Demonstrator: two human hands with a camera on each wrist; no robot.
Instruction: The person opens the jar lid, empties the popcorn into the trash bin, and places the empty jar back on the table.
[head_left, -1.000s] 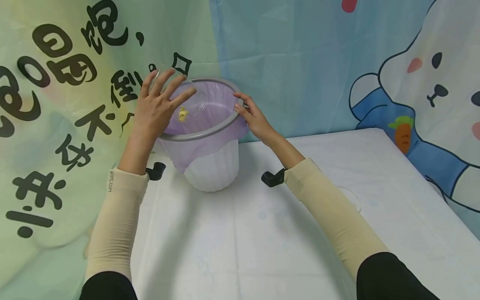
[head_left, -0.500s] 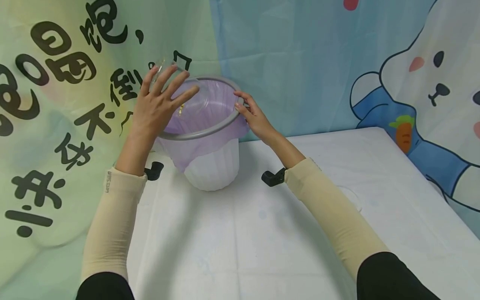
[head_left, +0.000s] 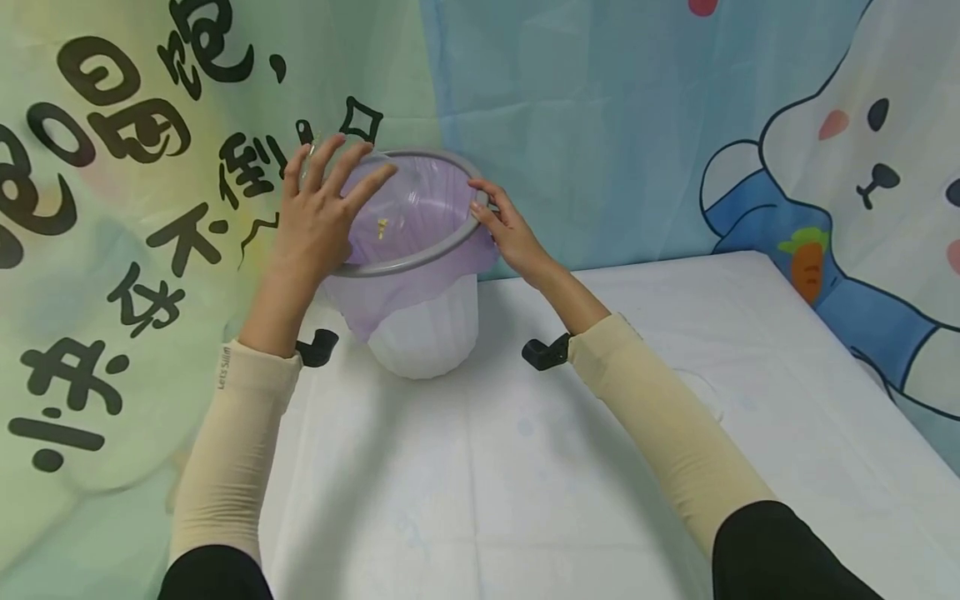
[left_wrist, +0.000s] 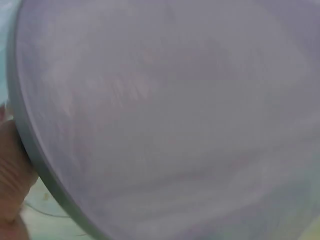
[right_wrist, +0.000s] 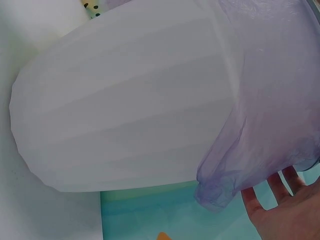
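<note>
A white bin [head_left: 427,333] with a grey rim [head_left: 408,265] stands on the table, lined with a purple plastic bag [head_left: 442,242]. My left hand [head_left: 318,221], fingers spread, holds a see-through container [head_left: 375,163] over the left of the bin's mouth; its outline is faint and partly hidden. Small yellow bits [head_left: 382,227] show within the opening. On the right side, my right hand [head_left: 512,237] grips the rim with thumb and fingers. Its fingers [right_wrist: 278,187] lie along the bag's overhang in the right wrist view. Blurred purple fills most of the left wrist view.
A white cloth covers the table [head_left: 465,483]. Behind it hangs a printed curtain [head_left: 592,142] with lettering and a cartoon animal, close to the bin's back and left. A black wrist camera [head_left: 545,353] sits below each forearm.
The yellow bits changed from a clump to a smaller cluster farther right in the opening. My left hand tipped and shifted slightly with the see-through container. My right hand kept its hold.
</note>
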